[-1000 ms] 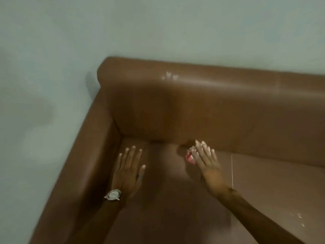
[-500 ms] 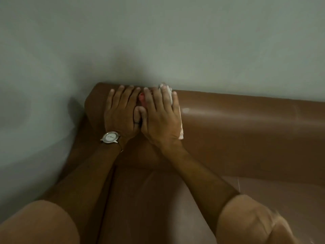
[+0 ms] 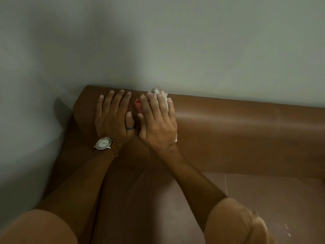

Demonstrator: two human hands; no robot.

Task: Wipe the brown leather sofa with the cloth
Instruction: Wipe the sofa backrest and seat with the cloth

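The brown leather sofa [image 3: 237, 131] fills the lower half of the view, its backrest running along the wall. My right hand [image 3: 158, 124] lies flat on the top left of the backrest, pressing a white and red cloth [image 3: 165, 98] against the leather; the cloth peeks out past my fingertips and at both sides of the palm. My left hand [image 3: 114, 117], with a ring and a wristwatch, rests flat beside it on the backrest's left corner, fingers spread, holding nothing.
A pale grey-green wall [image 3: 175, 41] stands directly behind the backrest and along the left armrest [image 3: 59, 166]. The seat cushion [image 3: 272, 199] extends to the lower right, with small white specks [image 3: 287, 229] near its front.
A second ago both hands were down on the seat. They rose to the backrest's top half a second ago; since then the two hands have drawn slightly apart.
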